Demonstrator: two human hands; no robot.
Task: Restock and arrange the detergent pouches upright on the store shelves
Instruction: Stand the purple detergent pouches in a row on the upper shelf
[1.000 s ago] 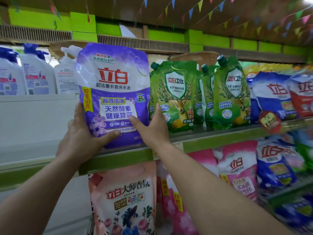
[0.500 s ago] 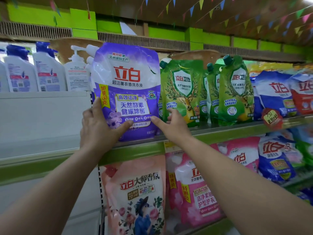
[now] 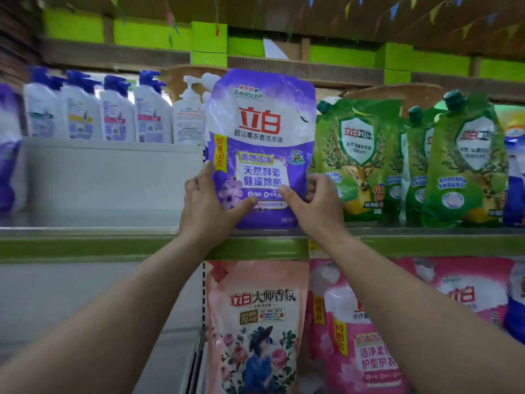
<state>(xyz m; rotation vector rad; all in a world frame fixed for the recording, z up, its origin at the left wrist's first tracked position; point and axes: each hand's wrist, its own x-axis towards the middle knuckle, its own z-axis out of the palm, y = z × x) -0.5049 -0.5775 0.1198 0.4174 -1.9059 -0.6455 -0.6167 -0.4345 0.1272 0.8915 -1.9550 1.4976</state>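
Purple detergent pouch standing upright on the green-edged shelf, its base at the shelf's front lip, just left of the green pouches and right of the white pump bottles. Left hand grips the pouch's lower left edge: thumb laid across the front near the printed flower, fingers reaching up along and behind the side. Right hand grips the lower right edge: thumb on the front panel, fingers curled round the pouch's side. Pink pouches fill the shelf below.
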